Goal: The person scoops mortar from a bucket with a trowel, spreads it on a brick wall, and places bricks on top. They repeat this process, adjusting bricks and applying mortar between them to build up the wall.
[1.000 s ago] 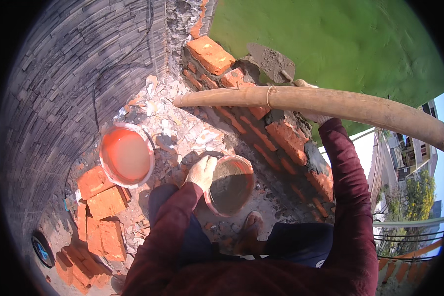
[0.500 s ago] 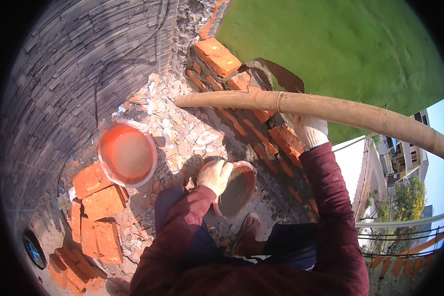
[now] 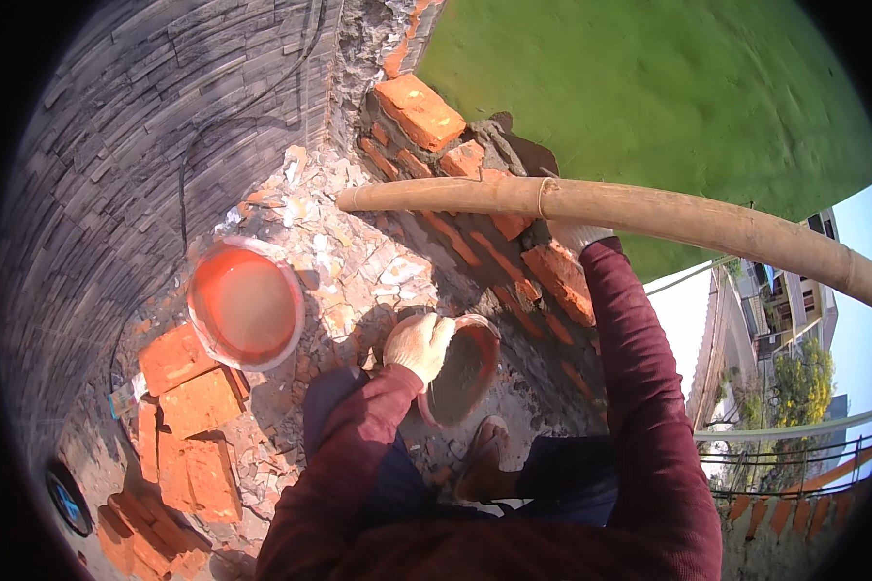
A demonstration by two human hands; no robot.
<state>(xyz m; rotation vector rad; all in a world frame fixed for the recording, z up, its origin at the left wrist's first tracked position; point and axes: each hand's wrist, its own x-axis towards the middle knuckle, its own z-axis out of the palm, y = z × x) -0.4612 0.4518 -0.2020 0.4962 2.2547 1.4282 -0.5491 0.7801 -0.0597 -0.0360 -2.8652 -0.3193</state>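
Observation:
My left hand (image 3: pixel 419 351), in a cream glove, is closed on the rim of a mortar bucket (image 3: pixel 462 382) beside my foot. My right hand (image 3: pixel 574 235), also gloved, reaches to the low brick wall (image 3: pixel 552 276) at the right and is mostly hidden behind a curved bamboo pole (image 3: pixel 683 211). Just beyond the pole, near that hand, a dark trowel blade (image 3: pixel 532 155) lies against grey mortar at the wall's top; I cannot see its handle or my fingers. An orange brick (image 3: pixel 419 108) sits at the wall's far end.
A bucket of cloudy liquid (image 3: pixel 244 302) stands left on rubble, behind stacked loose bricks (image 3: pixel 189 407). A grey stone-clad wall (image 3: pixel 136 145) curves along the left, with a black cable. Beyond the brick wall is a green surface (image 3: pixel 630 87); railings and buildings show at right.
The trowel, earlier heaped with grey mortar, has turned over and shows a dark blade. My right hand has shifted behind the pole; my left hand moved right and the bucket looks more tilted.

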